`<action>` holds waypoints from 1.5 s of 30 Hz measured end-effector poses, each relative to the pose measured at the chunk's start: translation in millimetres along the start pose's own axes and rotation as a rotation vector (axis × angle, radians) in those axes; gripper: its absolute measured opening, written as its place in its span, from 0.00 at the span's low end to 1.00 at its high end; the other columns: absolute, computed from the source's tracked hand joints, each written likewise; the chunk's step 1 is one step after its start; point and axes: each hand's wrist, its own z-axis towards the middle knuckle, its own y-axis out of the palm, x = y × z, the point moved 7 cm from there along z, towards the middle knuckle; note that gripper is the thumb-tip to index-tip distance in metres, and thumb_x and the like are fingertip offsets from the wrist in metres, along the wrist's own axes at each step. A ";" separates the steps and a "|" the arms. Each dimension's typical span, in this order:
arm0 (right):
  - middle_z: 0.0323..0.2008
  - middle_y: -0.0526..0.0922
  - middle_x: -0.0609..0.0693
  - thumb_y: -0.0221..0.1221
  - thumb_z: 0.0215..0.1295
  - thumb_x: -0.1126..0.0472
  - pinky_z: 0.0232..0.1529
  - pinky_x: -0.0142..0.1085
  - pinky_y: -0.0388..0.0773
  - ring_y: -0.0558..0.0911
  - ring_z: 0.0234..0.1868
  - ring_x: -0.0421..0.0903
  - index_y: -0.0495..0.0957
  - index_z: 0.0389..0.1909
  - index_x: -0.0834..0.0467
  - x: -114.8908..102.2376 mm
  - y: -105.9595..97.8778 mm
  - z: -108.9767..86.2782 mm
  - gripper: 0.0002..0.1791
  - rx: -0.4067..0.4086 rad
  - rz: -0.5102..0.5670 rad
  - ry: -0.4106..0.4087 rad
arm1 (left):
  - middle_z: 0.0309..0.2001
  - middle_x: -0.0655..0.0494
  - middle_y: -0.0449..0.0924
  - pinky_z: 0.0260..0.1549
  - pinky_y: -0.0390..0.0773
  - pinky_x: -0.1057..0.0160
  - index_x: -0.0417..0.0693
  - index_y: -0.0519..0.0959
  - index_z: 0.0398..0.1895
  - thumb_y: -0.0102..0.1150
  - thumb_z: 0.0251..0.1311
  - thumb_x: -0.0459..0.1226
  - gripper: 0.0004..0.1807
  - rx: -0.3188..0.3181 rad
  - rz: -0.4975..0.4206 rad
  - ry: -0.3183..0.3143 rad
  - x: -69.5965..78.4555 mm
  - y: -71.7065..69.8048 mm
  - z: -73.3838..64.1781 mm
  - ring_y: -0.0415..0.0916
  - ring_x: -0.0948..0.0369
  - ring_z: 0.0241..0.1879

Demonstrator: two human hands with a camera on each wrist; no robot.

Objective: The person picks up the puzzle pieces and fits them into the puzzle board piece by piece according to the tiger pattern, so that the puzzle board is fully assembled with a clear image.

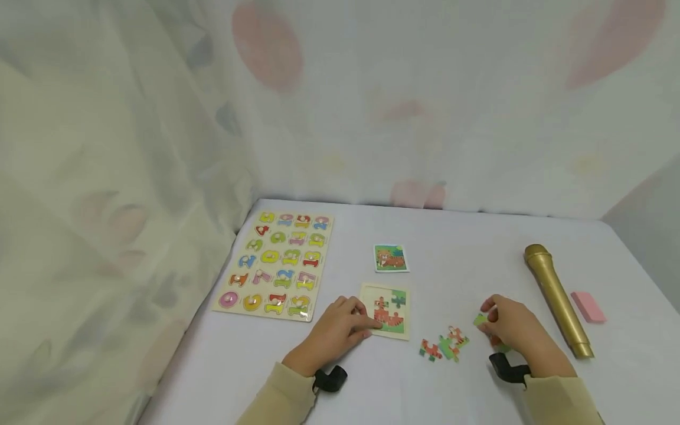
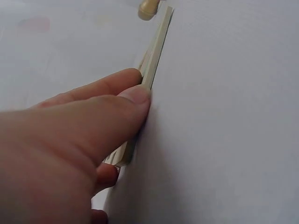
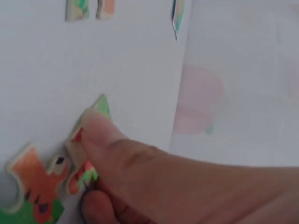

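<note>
My left hand (image 1: 337,327) grips the near left edge of a small wooden puzzle tray (image 1: 390,336), thumb along its side and index finger over the top. Orange and green pieces (image 1: 389,319) fill part of the tray. In the left wrist view the tray's edge (image 2: 159,46) runs up past the thumb. At the right, my right hand (image 1: 512,324) pinches a green puzzle piece (image 1: 480,320), which also shows red under the thumb in the right wrist view. Close by lies an orange and green piece (image 3: 35,177) with an eye printed on it, partly hidden by the hand in the head view.
Several loose puzzle pieces (image 1: 451,342) lie between the hands. Behind the tray is a tiger picture card (image 1: 390,258). A wooden number board (image 1: 276,265) lies at the left. At the right are a gold microphone (image 1: 558,301) and a pink block (image 1: 588,307).
</note>
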 end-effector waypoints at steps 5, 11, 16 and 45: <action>0.33 0.73 0.52 0.66 0.69 0.68 0.25 0.39 0.77 0.78 0.24 0.45 0.78 0.47 0.68 -7.6 4.4 4.2 0.11 -0.001 0.129 -0.056 | 0.49 0.67 0.73 0.49 0.70 0.62 0.72 0.88 0.56 0.67 0.71 0.45 0.14 0.008 -0.016 -0.012 -4.1 -0.3 -1.5 0.64 0.65 0.46; 0.40 0.84 0.51 0.66 0.73 0.61 0.33 0.41 0.77 0.78 0.37 0.48 0.83 0.55 0.64 -44.6 7.7 14.7 0.15 0.003 0.263 -0.147 | 0.48 0.67 0.73 0.49 0.69 0.62 0.71 0.88 0.56 0.67 0.71 0.45 0.14 0.007 -0.021 -0.012 -5.2 -0.5 -1.5 0.64 0.65 0.46; 0.43 0.86 0.53 0.63 0.75 0.62 0.41 0.43 0.77 0.80 0.43 0.52 0.81 0.65 0.61 -77.1 18.9 30.0 0.20 -0.081 0.375 -0.174 | 0.48 0.68 0.72 0.49 0.69 0.62 0.72 0.88 0.56 0.67 0.71 0.45 0.14 -0.003 -0.034 -0.023 -4.7 -1.0 -1.0 0.64 0.65 0.47; 0.42 0.81 0.56 0.61 0.75 0.68 0.37 0.40 0.82 0.82 0.36 0.48 0.79 0.55 0.62 -131.5 53.3 70.1 0.11 -0.083 0.469 -0.229 | 0.48 0.65 0.73 0.47 0.72 0.65 0.66 0.88 0.57 0.70 0.69 0.43 0.15 -0.017 -0.034 -0.013 0.4 -4.5 3.2 0.67 0.65 0.46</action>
